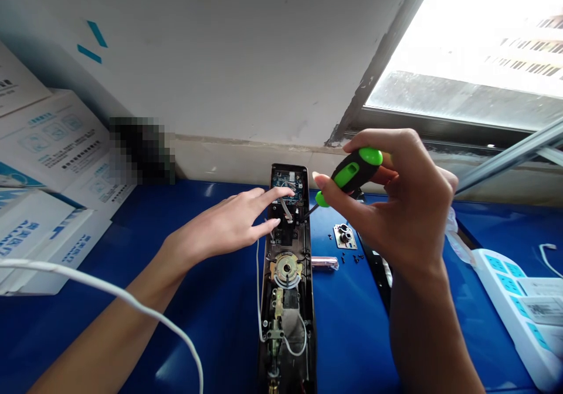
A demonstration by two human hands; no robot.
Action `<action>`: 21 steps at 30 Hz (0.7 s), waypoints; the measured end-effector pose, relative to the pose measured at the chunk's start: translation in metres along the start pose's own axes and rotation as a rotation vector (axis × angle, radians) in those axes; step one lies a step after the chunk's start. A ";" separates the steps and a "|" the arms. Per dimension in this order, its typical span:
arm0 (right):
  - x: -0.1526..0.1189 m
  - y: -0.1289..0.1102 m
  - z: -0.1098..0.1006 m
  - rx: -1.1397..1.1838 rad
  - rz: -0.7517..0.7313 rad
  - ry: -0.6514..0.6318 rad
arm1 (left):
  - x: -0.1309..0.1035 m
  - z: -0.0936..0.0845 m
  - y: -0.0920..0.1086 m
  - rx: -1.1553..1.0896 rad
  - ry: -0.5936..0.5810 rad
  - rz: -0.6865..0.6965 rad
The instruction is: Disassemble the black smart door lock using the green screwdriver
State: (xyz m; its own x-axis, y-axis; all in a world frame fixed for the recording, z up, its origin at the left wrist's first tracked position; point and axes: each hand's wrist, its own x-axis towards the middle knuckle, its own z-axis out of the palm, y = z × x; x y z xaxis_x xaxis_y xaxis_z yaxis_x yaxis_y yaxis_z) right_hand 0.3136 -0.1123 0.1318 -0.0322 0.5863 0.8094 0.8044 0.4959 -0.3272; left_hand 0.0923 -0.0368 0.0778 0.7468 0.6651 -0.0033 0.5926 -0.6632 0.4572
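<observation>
A long black door lock housing (290,244) lies lengthwise in front of me, its inside facing up. Near its far end sits a blue circuit board (281,180), and a brass-coloured round mechanism (287,268) is in its middle. My left hand (229,221) reaches over the far part, fingers stretched out, the fingertips over the board and the black part below it. In my right hand (396,200) is a green and black screwdriver (349,177). Its shaft slants down to the housing's right inner edge; the tip's exact contact is hard to make out.
Right of the housing lie a small metal plate (345,237), several dark screws (357,258) and a shiny cylinder (325,263) on the blue table (343,323). White boxes (74,142) stand at left, a power strip (505,306) at right. A white cable (132,306) crosses the left foreground.
</observation>
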 end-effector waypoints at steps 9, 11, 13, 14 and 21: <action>-0.001 0.002 -0.001 0.009 -0.034 -0.053 | 0.001 0.002 -0.001 -0.026 0.010 0.021; -0.002 0.003 -0.002 -0.013 -0.065 -0.058 | 0.002 0.003 -0.001 -0.026 0.020 0.028; -0.001 0.002 -0.002 -0.028 -0.067 -0.051 | 0.001 0.004 -0.002 -0.024 0.017 0.027; -0.001 0.001 -0.003 -0.024 -0.061 -0.043 | 0.001 0.004 -0.002 -0.023 0.010 0.022; 0.001 -0.002 -0.004 0.028 -0.028 -0.015 | 0.001 0.002 -0.004 -0.051 -0.020 0.024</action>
State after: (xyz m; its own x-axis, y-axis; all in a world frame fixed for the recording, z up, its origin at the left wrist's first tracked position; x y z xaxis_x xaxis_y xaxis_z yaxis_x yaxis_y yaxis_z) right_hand 0.3145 -0.1151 0.1352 -0.0635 0.5811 0.8113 0.7859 0.5302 -0.3183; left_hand 0.0914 -0.0343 0.0743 0.7671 0.6415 -0.0095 0.5585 -0.6604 0.5020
